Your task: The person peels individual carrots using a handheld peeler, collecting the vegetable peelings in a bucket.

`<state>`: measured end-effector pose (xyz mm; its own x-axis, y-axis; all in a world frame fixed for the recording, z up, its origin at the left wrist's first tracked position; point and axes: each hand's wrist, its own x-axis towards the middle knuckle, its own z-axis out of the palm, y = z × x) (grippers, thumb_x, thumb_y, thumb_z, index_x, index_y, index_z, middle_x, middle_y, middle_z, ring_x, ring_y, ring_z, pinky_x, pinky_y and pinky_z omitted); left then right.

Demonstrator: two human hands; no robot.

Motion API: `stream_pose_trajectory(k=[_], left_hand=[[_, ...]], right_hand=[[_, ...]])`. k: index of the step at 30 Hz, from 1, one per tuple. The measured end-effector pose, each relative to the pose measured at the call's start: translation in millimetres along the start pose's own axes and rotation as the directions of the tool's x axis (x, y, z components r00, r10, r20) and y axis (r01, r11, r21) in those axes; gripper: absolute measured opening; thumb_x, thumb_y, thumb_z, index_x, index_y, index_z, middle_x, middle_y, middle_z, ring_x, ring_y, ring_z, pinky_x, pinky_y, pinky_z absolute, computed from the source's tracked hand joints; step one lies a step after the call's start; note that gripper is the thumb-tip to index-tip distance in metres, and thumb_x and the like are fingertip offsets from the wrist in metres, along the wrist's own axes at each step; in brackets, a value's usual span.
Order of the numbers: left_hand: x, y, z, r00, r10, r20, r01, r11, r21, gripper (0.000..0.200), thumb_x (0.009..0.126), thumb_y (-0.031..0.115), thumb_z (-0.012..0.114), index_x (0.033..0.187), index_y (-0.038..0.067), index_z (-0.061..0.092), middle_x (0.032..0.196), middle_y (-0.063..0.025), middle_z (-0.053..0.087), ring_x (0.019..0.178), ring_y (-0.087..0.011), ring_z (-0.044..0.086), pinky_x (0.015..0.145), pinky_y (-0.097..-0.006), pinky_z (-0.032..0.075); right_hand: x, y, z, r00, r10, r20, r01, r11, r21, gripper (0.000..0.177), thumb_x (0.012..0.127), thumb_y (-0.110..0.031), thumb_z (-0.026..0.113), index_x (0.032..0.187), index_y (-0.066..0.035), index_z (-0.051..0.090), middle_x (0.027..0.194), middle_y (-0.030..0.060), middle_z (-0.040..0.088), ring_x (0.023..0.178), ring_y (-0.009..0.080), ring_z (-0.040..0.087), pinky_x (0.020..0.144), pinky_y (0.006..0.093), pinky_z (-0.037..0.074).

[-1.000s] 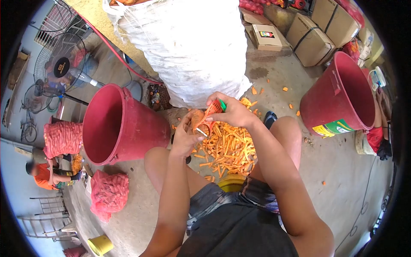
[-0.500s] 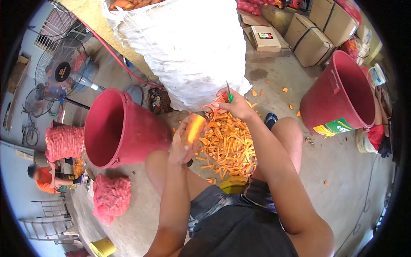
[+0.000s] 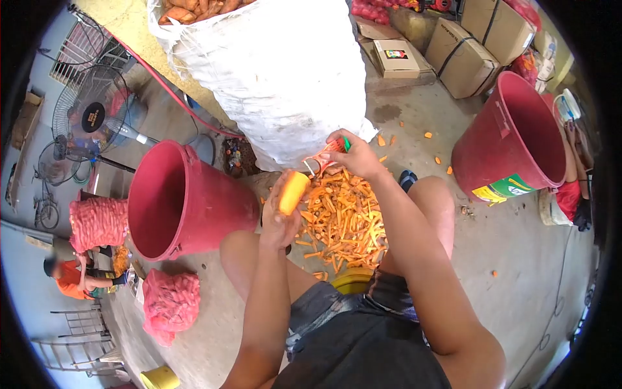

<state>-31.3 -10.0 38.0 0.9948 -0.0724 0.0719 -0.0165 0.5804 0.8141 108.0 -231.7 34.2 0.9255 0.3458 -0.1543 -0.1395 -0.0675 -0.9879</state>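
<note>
My left hand (image 3: 282,206) is closed around a peeled orange root vegetable (image 3: 294,193), thick like a large carrot, its smooth side turned up. My right hand (image 3: 355,155) grips a red-orange peeler (image 3: 319,162), its head pointing at the vegetable but apart from it. A green handle (image 3: 346,144), that of a small knife, also sticks out of this hand; its blade hardly shows. Below both hands, between my legs, lies a heap of orange peelings (image 3: 346,220). A yellow container (image 3: 353,279) shows partly at the near edge of the heap.
A large white sack (image 3: 285,78) of orange-brown roots stands ahead. Red bins stand left (image 3: 227,204) and right (image 3: 466,155). A pink mesh bag (image 3: 170,301) lies left, near a fan (image 3: 91,117) and a seated person (image 3: 70,277). Cardboard boxes (image 3: 461,58) are stacked at back right.
The peeler has moved slightly away from the vegetable. My right hand has tilted, so the knife blade that stood upright hardly shows. The vegetable has turned a little.
</note>
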Motion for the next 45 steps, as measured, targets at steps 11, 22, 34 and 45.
stream_pose_trajectory(k=[11, 22, 34, 45], left_hand=[[3.3, -1.0, 10.5, 0.998, -0.037, -0.056, 0.036, 0.999, -0.014, 0.118, 0.070, 0.020, 0.099, 0.161, 0.002, 0.026, 0.150, -0.0121, 0.050, 0.139, -0.0265, 0.054, 0.120, -0.0420, 0.045], [3.0, 5.6, -3.3, 0.997, -0.007, -0.078, 0.007, 1.000, 0.000, 0.116, 0.063, 0.024, 0.103, 0.154, 0.004, 0.034, 0.145, -0.0094, 0.054, 0.132, -0.0238, 0.058, 0.112, -0.0405, 0.049], [2.0, -6.0, -7.9, 0.998, 0.012, 0.068, -0.019, 0.994, 0.103, 0.113, 0.067, 0.027, 0.101, 0.156, 0.006, 0.035, 0.144, -0.0084, 0.053, 0.131, -0.0225, 0.055, 0.115, -0.0386, 0.044], [7.4, -14.8, -14.8, 0.975, -0.177, -0.132, 0.181, 0.983, 0.017, 0.098, 0.097, 0.081, 0.047, 0.161, 0.007, 0.042, 0.138, 0.0003, 0.063, 0.129, -0.0148, 0.054, 0.104, -0.0359, 0.041]], right_hand=[[-36.5, -40.0, 18.5, 0.930, -0.243, 0.275, 0.280, 0.955, -0.102, 0.040, 0.084, -0.006, 0.088, 0.116, -0.007, 0.064, 0.109, 0.0012, 0.068, 0.105, 0.0141, 0.063, 0.096, 0.0325, 0.052], [-7.3, -16.5, 7.5, 0.986, -0.164, 0.014, 0.164, 0.986, -0.030, 0.039, 0.086, -0.010, 0.089, 0.116, -0.008, 0.064, 0.095, 0.0027, 0.070, 0.080, 0.0104, 0.065, 0.071, 0.0296, 0.057], [-8.0, -14.6, -11.9, 0.988, -0.149, 0.031, 0.152, 0.974, -0.165, 0.047, 0.081, -0.019, 0.093, 0.117, -0.009, 0.065, 0.089, 0.0078, 0.071, 0.084, 0.0167, 0.066, 0.080, 0.0365, 0.056], [-6.6, -75.3, -23.1, 0.961, -0.163, 0.222, 0.249, 0.858, -0.448, 0.043, 0.082, -0.019, 0.091, 0.114, -0.008, 0.065, 0.091, 0.0058, 0.071, 0.080, 0.0155, 0.065, 0.077, 0.0338, 0.055]])
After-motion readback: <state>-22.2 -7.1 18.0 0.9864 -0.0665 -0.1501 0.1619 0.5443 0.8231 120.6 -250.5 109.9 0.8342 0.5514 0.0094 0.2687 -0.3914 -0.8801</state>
